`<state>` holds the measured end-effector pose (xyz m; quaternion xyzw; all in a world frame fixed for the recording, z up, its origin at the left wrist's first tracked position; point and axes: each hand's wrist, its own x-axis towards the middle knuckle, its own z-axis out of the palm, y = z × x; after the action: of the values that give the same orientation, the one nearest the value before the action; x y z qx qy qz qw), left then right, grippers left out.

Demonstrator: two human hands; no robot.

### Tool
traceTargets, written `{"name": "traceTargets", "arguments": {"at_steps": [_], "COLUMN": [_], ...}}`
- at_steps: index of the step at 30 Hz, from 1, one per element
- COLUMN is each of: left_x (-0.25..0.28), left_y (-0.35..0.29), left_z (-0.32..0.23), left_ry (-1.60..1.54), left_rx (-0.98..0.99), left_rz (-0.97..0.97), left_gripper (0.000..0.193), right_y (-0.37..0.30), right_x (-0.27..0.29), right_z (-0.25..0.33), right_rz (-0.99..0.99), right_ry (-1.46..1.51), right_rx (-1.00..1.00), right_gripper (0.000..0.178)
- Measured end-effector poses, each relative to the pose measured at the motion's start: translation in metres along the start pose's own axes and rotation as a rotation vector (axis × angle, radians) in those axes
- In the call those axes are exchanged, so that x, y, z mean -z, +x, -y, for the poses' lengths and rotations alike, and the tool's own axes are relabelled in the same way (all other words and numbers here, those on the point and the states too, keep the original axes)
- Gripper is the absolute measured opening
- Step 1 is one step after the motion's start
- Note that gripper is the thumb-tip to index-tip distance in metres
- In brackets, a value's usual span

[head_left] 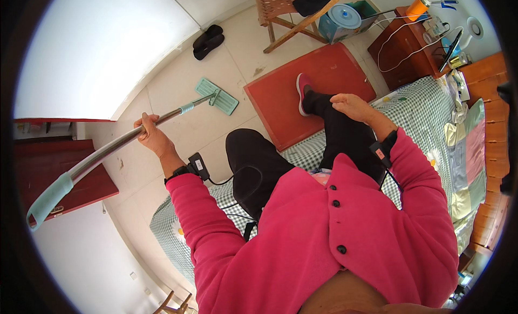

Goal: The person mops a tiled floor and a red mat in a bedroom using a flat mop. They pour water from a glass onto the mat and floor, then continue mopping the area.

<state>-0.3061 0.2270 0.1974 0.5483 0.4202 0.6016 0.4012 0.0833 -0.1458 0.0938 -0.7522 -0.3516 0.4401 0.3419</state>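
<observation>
My left hand (154,136) is closed around the steel pole of a flat mop (108,150). The pole slants from a pale green looped grip at the lower left up to a pale green rectangular head on the tiled floor. My right hand (350,106) holds nothing and lies on my right leg near the knee, fingers stretched forward. I am sitting on the edge of a bed covered with a green checked sheet (418,106). Both wrists wear dark straps with small boxes and cables.
A red mat (280,106) lies under my right foot. Black slippers (208,42) rest by the white wall. Beyond the mat stand a wooden folding chair (302,30) and a blue-lidded bucket (344,17). Cables and an orange bottle (417,8) top the bedside cabinet (402,49). A dark red door (81,171) is left.
</observation>
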Motion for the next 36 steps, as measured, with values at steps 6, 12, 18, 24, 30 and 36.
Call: {"name": "traceTargets", "arguments": {"at_steps": [6,12,18,24,30,36], "left_x": [-0.001,-0.013,-0.034,-0.038,-0.048,-0.056], "left_y": [-0.004,0.016,0.058,0.092,0.097,0.099], "left_z": [0.042,0.091,0.108,0.119,0.124,0.129], "left_ry": [-0.049,0.077,0.122,0.038,0.093,0.081], "left_rx": [0.082,0.066,-0.019,-0.037,-0.078,-0.203], "left_rz": [-0.029,0.037,0.193,0.043,-0.161,-0.042], "left_gripper": [0.013,0.009,0.027,0.038,0.042,0.035], "right_y": [0.038,0.148,0.332,0.468,0.533,0.577], "right_x": [-0.017,-0.050,-0.123,-0.214,-0.262,-0.267], "right_z": [-0.012,-0.020,-0.072,-0.121,-0.160,-0.164], "right_rz": [0.003,0.032,0.084,0.001,-0.055,-0.148], "right_ry": [0.039,-0.212,-0.299,-0.370,-0.418,-0.590], "right_rx": [-0.106,0.176,0.173,-0.041,-0.247,-0.337], "right_gripper": [0.034,0.033,0.035,0.046,0.054,0.053]}}
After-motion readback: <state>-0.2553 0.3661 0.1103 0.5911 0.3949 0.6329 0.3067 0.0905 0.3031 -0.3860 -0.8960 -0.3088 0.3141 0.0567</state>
